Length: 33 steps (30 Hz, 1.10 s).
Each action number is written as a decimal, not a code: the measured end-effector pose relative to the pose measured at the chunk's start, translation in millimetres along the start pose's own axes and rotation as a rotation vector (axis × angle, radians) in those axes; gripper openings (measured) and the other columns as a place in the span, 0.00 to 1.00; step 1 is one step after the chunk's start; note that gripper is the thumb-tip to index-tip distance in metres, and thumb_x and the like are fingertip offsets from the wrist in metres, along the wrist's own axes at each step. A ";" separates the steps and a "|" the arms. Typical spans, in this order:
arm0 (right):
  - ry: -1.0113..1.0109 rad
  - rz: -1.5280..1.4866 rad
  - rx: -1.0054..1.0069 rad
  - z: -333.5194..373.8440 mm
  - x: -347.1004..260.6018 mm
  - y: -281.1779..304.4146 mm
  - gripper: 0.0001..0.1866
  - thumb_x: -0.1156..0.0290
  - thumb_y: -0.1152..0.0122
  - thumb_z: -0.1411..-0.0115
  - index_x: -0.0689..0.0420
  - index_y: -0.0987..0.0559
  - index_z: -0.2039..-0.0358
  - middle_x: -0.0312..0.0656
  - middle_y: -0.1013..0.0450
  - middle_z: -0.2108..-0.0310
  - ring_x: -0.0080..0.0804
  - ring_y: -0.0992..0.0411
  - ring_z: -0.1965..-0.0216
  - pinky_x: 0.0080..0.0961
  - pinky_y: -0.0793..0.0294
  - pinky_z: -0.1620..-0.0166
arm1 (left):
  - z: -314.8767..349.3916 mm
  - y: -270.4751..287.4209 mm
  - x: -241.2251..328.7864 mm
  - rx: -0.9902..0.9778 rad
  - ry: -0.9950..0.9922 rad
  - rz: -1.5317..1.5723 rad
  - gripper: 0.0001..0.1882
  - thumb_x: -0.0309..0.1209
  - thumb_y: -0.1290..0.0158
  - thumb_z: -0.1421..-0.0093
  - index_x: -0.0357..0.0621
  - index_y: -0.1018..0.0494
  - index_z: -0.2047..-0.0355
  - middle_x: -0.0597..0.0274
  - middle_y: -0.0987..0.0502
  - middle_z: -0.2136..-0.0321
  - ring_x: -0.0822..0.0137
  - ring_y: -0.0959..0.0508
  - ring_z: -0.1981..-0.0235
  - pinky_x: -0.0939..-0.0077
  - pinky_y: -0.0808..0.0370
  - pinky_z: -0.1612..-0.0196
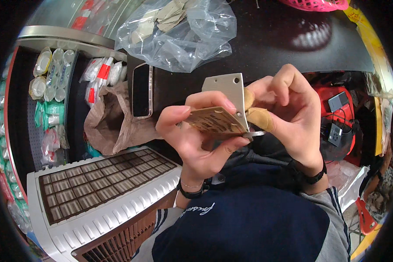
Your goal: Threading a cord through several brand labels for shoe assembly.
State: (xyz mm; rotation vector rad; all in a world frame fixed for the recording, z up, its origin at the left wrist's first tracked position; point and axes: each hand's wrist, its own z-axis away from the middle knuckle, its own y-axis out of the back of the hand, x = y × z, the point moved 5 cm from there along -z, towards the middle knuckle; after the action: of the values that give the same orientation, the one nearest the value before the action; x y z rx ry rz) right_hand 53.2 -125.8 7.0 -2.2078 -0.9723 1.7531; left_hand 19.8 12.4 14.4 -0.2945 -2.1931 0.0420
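Note:
A folded card [228,84] with small punched holes is held up in front of my chest. One panel is pale and plain; the lower one is tan with dark print. My left hand [194,150] grips it from the left, fingers at the fold and thumb beneath. At the right edge, my right hand [299,111] pinches close to the fold, with tan coverings on its thumb and forefinger. A small silvery piece [256,133] sticks out by the card's lower right corner; its kind is unclear.
Beyond my hands, a clear plastic bag [201,48] with tan cards lies on a dark table [266,39]. A phone [142,91] and an open brown bag [111,124] are left. A white slatted appliance [118,218] stands lower left. A red container [325,94] with small devices is right.

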 end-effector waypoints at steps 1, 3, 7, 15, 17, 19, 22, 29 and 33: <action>-0.029 0.011 0.010 0.4 -0.3 -0.7 0.16 0.82 0.39 0.47 0.59 0.40 0.69 0.50 0.28 0.63 0.26 0.29 0.63 0.21 0.28 0.60 | 0.1 1.0 0.3 -0.001 0.001 0.002 0.43 0.15 0.38 0.54 0.56 0.56 0.48 0.42 0.35 0.55 0.64 0.25 0.62 0.76 0.23 0.61; -0.003 -0.001 0.020 2.9 -1.3 -1.5 0.12 0.81 0.40 0.47 0.62 0.35 0.67 0.50 0.29 0.62 0.26 0.29 0.63 0.20 0.28 0.60 | 0.4 1.8 0.6 -0.016 0.004 -0.057 0.44 0.14 0.39 0.55 0.55 0.55 0.48 0.41 0.35 0.55 0.64 0.25 0.62 0.76 0.23 0.61; 0.164 0.337 -0.070 1.3 -11.5 -2.4 0.10 0.82 0.41 0.48 0.67 0.23 0.63 0.53 0.31 0.58 0.29 0.28 0.62 0.21 0.28 0.58 | 0.7 0.2 0.5 -0.012 -0.036 -0.080 0.44 0.13 0.39 0.56 0.55 0.55 0.48 0.39 0.36 0.54 0.62 0.26 0.61 0.74 0.23 0.60; 0.303 0.667 -0.111 1.9 -22.1 -4.1 0.13 0.86 0.43 0.56 0.66 0.20 0.67 0.54 0.36 0.51 0.34 0.24 0.64 0.21 0.28 0.59 | 2.0 2.3 0.0 -0.088 -0.071 -0.281 0.41 0.11 0.40 0.57 0.51 0.51 0.49 0.42 0.36 0.55 0.61 0.28 0.57 0.74 0.24 0.58; 0.249 0.804 -0.053 1.7 -19.9 -3.3 0.09 0.86 0.43 0.55 0.64 0.22 0.70 0.51 0.35 0.51 0.32 0.25 0.63 0.20 0.28 0.59 | 3.8 3.8 -3.9 -0.101 -0.018 -0.294 0.41 0.11 0.40 0.57 0.50 0.50 0.49 0.44 0.36 0.55 0.61 0.28 0.56 0.74 0.25 0.58; 0.252 0.888 -0.050 -2.8 -23.2 1.5 0.08 0.85 0.43 0.54 0.64 0.23 0.71 0.50 0.35 0.51 0.29 0.26 0.61 0.20 0.29 0.59 | 6.2 4.5 -8.5 -0.115 0.034 -0.306 0.40 0.11 0.40 0.57 0.49 0.48 0.49 0.45 0.37 0.54 0.62 0.29 0.56 0.74 0.25 0.58; 0.178 0.703 0.140 -3.0 -28.5 21.1 0.05 0.79 0.47 0.44 0.62 0.24 0.67 0.43 0.33 0.52 0.13 0.35 0.68 0.11 0.36 0.68 | 14.4 10.6 -18.4 -0.133 0.207 -0.225 0.38 0.11 0.40 0.56 0.45 0.46 0.49 0.52 0.39 0.51 0.64 0.31 0.52 0.74 0.28 0.52; 0.448 0.254 0.712 17.6 -81.3 121.0 0.19 0.72 0.53 0.35 0.72 0.34 0.48 0.51 0.32 0.52 0.31 0.30 0.53 0.23 0.33 0.44 | 21.1 20.3 -26.6 -0.352 0.390 -0.480 0.35 0.14 0.41 0.54 0.43 0.43 0.47 0.53 0.36 0.50 0.59 0.32 0.48 0.71 0.35 0.46; 0.578 0.323 0.552 16.9 -77.1 120.2 0.18 0.75 0.55 0.36 0.73 0.34 0.48 0.54 0.32 0.52 0.35 0.30 0.51 0.25 0.33 0.45 | 19.6 11.6 -28.0 -0.441 0.423 -0.373 0.38 0.16 0.40 0.55 0.43 0.45 0.45 0.55 0.36 0.49 0.58 0.33 0.47 0.70 0.38 0.44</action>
State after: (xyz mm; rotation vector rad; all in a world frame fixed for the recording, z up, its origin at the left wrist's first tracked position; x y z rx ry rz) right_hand 76.3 -267.7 4.7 -2.3300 -0.0017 1.1463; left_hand 22.5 18.8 -21.0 -0.1171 -1.7824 -0.6584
